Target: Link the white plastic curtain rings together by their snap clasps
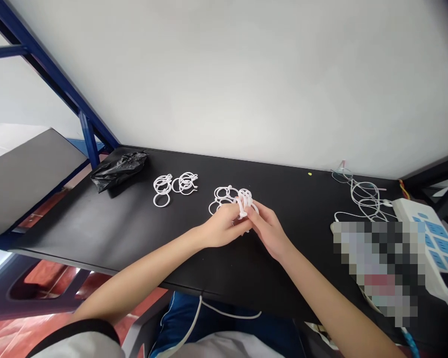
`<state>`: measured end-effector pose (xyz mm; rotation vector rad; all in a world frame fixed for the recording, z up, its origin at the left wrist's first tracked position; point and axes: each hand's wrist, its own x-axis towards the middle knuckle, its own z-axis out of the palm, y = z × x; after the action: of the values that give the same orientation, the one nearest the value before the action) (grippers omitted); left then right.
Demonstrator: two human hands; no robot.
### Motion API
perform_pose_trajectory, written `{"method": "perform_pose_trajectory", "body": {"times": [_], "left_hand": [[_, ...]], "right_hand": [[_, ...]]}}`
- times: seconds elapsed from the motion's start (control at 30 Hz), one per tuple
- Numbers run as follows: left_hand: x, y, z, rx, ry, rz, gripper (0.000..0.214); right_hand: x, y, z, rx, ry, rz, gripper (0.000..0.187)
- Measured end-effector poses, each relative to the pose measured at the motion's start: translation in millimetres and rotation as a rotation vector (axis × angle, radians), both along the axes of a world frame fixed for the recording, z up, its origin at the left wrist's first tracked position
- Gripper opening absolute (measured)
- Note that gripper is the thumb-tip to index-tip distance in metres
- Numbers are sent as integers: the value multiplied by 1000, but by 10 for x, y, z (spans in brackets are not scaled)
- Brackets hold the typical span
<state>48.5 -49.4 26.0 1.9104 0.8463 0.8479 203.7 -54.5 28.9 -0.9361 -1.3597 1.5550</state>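
Observation:
My left hand (222,226) and my right hand (271,228) meet over the middle of the black table (224,278). Between their fingertips is a bunch of white plastic rings (245,199), pinched from both sides. Each ring seems to have a small knob or loop on it, too small to make out well. More white rings (222,191) lie just behind and left of my left hand, partly hidden by it. Further left, two small piles of similar rings rest on the table, one pile (164,185) beside the other pile (187,184).
A crumpled black plastic bag (120,171) lies at the back left, near a blue metal frame (89,139). To the right are tangled white cables (366,199), a white power strip (410,211) and a pixelated item (381,268). A wall (224,89) borders the table's back edge.

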Motion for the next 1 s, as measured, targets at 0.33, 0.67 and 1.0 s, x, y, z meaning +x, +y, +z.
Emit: {"method": "perform_pose_trajectory", "body": {"times": [0.33,0.67,1.0], "left_hand": [[-47,13,81,-476,-209,-235,39],[-104,99,155,-891,-337,-298,47],[-162,126,18,-979,-285,-356,43]], "right_hand": [[51,1,-49,31,-34,-75,40],[13,-48,-60,64,65,-96,26],[55,-77,28,-56,121,41,36]]}}
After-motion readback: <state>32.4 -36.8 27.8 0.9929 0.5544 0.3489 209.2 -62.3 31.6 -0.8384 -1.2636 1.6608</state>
